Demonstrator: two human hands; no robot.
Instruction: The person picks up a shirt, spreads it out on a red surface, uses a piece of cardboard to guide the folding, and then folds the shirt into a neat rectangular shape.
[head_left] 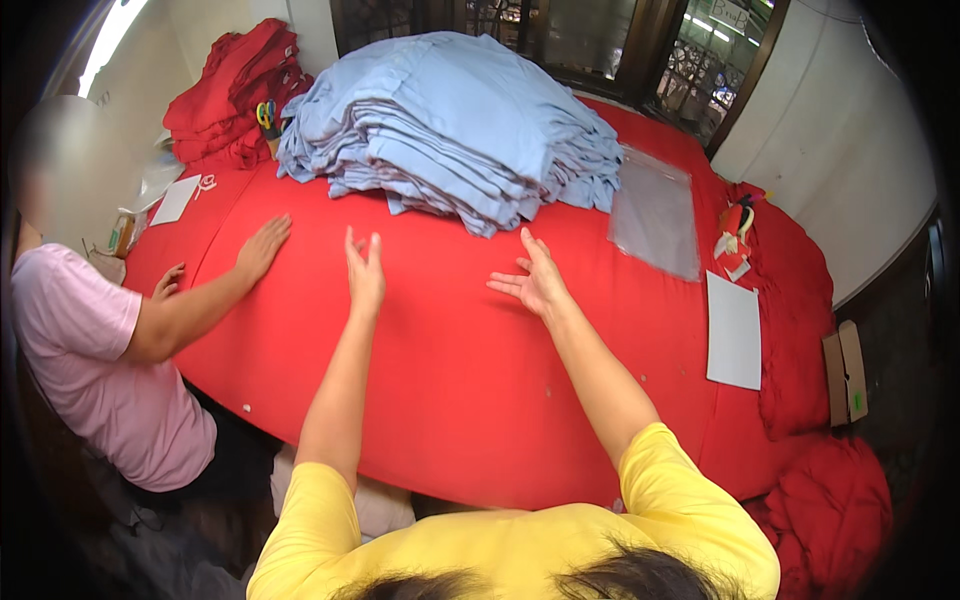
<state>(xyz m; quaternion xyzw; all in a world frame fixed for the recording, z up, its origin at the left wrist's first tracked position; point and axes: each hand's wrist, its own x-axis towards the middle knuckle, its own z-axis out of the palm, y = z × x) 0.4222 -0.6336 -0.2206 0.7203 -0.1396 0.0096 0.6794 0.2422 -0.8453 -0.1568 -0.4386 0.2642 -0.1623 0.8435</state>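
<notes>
Both my arms reach out over a table covered in red cloth (pixel 450 380). My left hand (pixel 366 275) is raised with its fingers apart and holds nothing. Opposite it, my right hand (pixel 533 277) is open too, palm turned inward and fingers spread. Just beyond my hands lies a large pile of folded light blue shirts (pixel 450 120), stacked in many layers. My right hand is nearest to the pile's front edge; I see a small gap between them.
A co-worker in a pink shirt (pixel 100 350) stands at the left, one hand (pixel 264 248) flat on the table. Red garments (pixel 235 90), scissors (pixel 266 115) and a white card (pixel 176 199) lie far left. Clear plastic bags (pixel 655 215) and a white sheet (pixel 733 330) lie right.
</notes>
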